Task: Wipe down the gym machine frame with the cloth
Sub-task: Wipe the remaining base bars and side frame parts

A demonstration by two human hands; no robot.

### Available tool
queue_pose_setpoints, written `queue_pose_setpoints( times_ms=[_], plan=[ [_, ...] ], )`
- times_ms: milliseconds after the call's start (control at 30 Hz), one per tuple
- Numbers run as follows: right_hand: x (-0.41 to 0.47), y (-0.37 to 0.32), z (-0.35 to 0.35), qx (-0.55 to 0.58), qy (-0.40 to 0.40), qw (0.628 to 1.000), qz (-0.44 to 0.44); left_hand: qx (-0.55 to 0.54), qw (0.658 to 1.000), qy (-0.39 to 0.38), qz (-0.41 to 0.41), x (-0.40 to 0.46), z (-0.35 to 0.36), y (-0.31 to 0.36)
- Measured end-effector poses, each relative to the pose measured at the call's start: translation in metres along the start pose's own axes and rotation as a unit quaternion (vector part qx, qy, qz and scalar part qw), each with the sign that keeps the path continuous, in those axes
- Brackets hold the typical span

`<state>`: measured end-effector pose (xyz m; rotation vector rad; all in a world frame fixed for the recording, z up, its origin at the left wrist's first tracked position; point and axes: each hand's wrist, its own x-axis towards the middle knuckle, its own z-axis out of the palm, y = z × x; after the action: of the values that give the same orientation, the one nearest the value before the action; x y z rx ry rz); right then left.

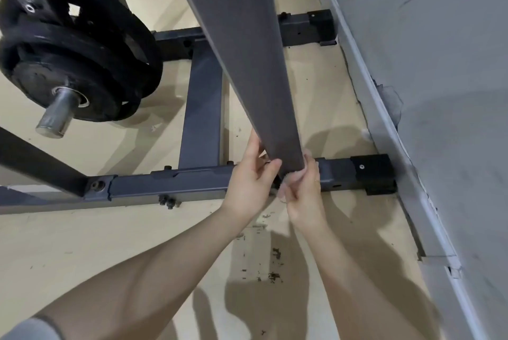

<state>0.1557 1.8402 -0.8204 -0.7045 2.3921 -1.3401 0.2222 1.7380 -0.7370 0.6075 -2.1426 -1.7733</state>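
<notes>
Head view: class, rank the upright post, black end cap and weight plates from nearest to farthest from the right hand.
From the right hand:
1. Upright post, touching it, just above.
2. Black end cap, to its right by the wall.
3. Weight plates, far upper left.

The grey upright post (247,64) stands near the wall (439,64), leaving a narrow lane of floor (316,92); black weight plates (82,70) crowd its left side.
</notes>
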Motion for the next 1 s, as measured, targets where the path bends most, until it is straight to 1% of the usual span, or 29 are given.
queue_pose_setpoints(
  times_ms=[33,67,100,167,267,333,367,433,467,500,567,633,667,700,767,800,867,933,1000],
  plan=[
    [0.001,-0.01,0.0,0.06,0.018,0.998,-0.003,0.013,1.0,0.015,0.006,0.001,0.0,-0.001],
    [0.003,-0.015,-0.001,0.096,0.039,0.995,-0.013,0.023,0.999,0.028,0.012,0.002,0.001,-0.001],
    [0.002,-0.021,-0.005,0.07,0.045,0.995,-0.048,0.029,0.999,0.034,0.016,0.003,0.0,-0.001],
    [-0.003,-0.017,-0.004,0.054,0.026,0.996,-0.073,0.031,0.999,0.032,0.015,0.004,-0.001,0.001],
    [-0.001,-0.002,-0.004,-0.015,0.014,1.0,-0.01,0.043,0.998,0.04,0.005,0.003,-0.002,-0.001],
    [0.006,-0.002,-0.003,-0.015,0.019,1.0,0.011,0.054,0.998,0.042,0.003,0.002,-0.003,-0.004],
    [0.007,-0.005,-0.004,0.033,0.013,0.999,0.002,0.057,0.997,0.043,0.005,0.002,-0.004,-0.006],
    [0.008,-0.022,-0.006,0.164,0.002,0.986,-0.009,0.061,0.997,0.043,0.011,0.001,-0.005,-0.006],
    [0.007,-0.03,-0.007,0.204,0.003,0.979,-0.012,0.061,0.997,0.041,0.008,0.001,-0.004,-0.005],
    [0.008,-0.04,-0.008,0.213,0.012,0.977,-0.016,0.055,0.998,0.035,0.006,0.001,-0.004,-0.003],
    [0.01,-0.053,-0.007,0.164,0.063,0.984,-0.036,0.029,0.999,0.012,0.006,0.002,-0.005,0.002],
    [0.009,-0.063,-0.007,0.114,0.091,0.988,-0.052,0.002,1.0,-0.019,-0.001,0.003,-0.012,0.007],
    [0.009,-0.066,-0.009,0.098,0.086,0.99,-0.056,-0.012,0.999,-0.036,-0.009,0.003,-0.015,0.01],
    [0.008,-0.069,-0.012,0.1,0.064,0.991,-0.053,-0.028,0.998,-0.05,-0.021,0.003,-0.019,0.012],
    [0.004,-0.08,-0.024,0.17,0.005,0.984,-0.048,-0.059,0.995,-0.061,-0.053,0.002,-0.026,0.019],
    [0.002,-0.087,-0.031,0.196,-0.013,0.978,-0.069,-0.071,0.993,-0.06,-0.068,0.003,-0.029,0.024],
    [0.002,-0.105,-0.04,0.194,-0.012,0.972,-0.128,-0.086,0.991,-0.049,-0.086,0.005,-0.032,0.033],
    [0.007,-0.127,-0.044,0.171,0.022,0.968,-0.18,-0.104,0.989,-0.035,-0.097,0.005,-0.034,0.045],
    [0.017,-0.146,-0.042,0.184,0.052,0.96,-0.204,-0.117,0.99,-0.029,-0.072,0.003,-0.038,0.056]
  ],
)
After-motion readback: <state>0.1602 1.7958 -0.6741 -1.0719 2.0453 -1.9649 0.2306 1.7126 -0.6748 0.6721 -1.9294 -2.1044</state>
